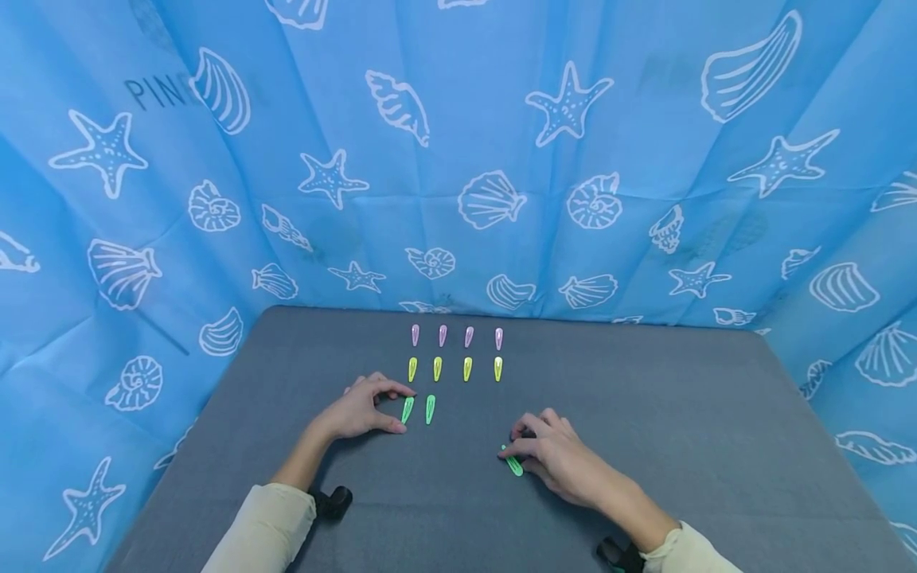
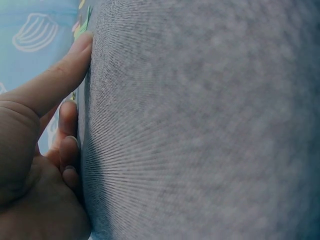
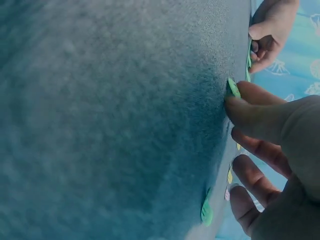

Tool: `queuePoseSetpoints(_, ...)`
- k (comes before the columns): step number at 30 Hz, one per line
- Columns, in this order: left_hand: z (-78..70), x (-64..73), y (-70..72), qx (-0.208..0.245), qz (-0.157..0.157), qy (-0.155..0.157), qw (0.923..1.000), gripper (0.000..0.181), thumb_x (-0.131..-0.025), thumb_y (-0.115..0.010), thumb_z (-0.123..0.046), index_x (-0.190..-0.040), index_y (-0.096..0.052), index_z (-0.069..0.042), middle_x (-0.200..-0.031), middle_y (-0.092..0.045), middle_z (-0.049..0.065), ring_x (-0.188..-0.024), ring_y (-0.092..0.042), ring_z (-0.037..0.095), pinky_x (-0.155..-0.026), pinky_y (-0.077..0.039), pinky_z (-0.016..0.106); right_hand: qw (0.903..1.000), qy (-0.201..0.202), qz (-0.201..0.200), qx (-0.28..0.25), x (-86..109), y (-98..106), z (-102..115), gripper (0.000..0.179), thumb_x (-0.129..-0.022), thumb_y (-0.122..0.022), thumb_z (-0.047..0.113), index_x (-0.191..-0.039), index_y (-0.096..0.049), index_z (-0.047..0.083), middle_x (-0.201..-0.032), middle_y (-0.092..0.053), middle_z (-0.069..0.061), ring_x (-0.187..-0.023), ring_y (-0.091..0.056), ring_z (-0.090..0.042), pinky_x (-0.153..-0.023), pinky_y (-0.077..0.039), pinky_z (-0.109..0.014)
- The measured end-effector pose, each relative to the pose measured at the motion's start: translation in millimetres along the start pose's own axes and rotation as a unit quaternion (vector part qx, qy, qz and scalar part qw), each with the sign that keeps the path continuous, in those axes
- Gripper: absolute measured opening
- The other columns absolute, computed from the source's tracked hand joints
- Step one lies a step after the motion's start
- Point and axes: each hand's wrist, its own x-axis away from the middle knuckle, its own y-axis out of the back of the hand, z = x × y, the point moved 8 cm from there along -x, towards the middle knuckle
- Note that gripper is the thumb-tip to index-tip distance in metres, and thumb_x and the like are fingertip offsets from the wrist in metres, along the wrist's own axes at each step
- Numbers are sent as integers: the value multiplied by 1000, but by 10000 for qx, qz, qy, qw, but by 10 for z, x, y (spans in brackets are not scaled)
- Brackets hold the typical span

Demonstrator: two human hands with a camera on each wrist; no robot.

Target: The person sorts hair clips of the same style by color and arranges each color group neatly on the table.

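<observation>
My left hand (image 1: pixel 358 410) is at the left end of the green row, index fingertip and thumb at the two ends of a green snap hair clip (image 1: pixel 407 410). In the left wrist view, the thumb (image 2: pixel 75 60) reaches down to the cloth. Another green hair clip (image 1: pixel 430 409) lies just right of it. Further right, my right hand (image 1: pixel 562 458) pinches a green hair clip (image 1: pixel 513 462) between thumb and index finger, close over the table; the right wrist view shows this clip (image 3: pixel 233 89) at the fingertips. One more green clip (image 3: pixel 207 207) lies on the cloth there.
Behind the green clips runs a row of several yellow hair clips (image 1: pixel 467 369), and behind that a row of several pink ones (image 1: pixel 469 337). The grey cloth-covered table (image 1: pixel 645 398) ends at a blue curtain (image 1: pixel 458 159) printed with shells and starfish.
</observation>
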Motion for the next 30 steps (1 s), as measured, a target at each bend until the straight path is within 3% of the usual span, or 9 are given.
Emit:
queuePoseSetpoints(7, 4, -5, 9, 0, 1, -57, 10000, 48, -78, -89, -39, -122, -72, -36, -108, -57, -4, -100, -43, 18, -86, -29, 42, 9978, 467, -452, 151, -62, 6, 74, 11, -89, -78, 15, -94, -76, 25, -95, -61, 12, -84, -41, -2, -75, -36, -24)
queuePoseSetpoints(10, 19, -9, -2, -27, 10, -64, 10000, 48, -78, -88, -40, -123, -71, -36, -108, -57, -4, -100, -43, 18, -86, -29, 42, 9976, 510, -463, -56, -87, -12, 89, 9, -92, -75, 15, -89, -72, 23, -89, -61, 12, -79, -45, 2, -72, -42, -21)
queuePoseSetpoints(15, 41, -10, -10, -57, 14, 10, 10000, 48, -78, -88, -40, -123, -71, -38, -109, -57, -4, -101, -44, 17, -88, -30, 43, 9951, 40, -158, -977, -151, -41, 25, 15, -96, -69, 11, -109, -72, 20, -92, -64, 11, -80, -53, 3, -72, -49, -21)
queuePoseSetpoints(18, 38, -7, -6, -58, -7, 44, 10000, 48, -78, -88, -39, -122, -71, -38, -108, -57, -4, -100, -44, 17, -88, -30, 43, 9923, -181, -219, -1203, -210, -23, -14, 23, -98, -68, 11, -119, -72, 20, -94, -64, 11, -80, -53, 0, -73, -48, -21)
queuePoseSetpoints(24, 23, -8, -14, -66, 5, 52, 10000, 48, -78, -88, -40, -122, -71, -38, -107, -56, -5, -100, -43, 16, -86, -30, 42, 9844, -422, -727, -1547, -369, 39, -19, 13, -98, -67, 10, -109, -70, 14, -92, -70, 5, -71, -59, -2, -67, -50, -21)
queuePoseSetpoints(30, 26, -13, -10, -80, -4, 78, 9999, 48, -78, -88, -40, -122, -71, -39, -107, -56, -5, -100, -43, 17, -86, -30, 41, 9724, -911, -989, -1908, -565, -2, -15, 6, -96, -69, 10, -101, -68, 13, -78, -69, 3, -64, -61, -3, -64, -48, -21)
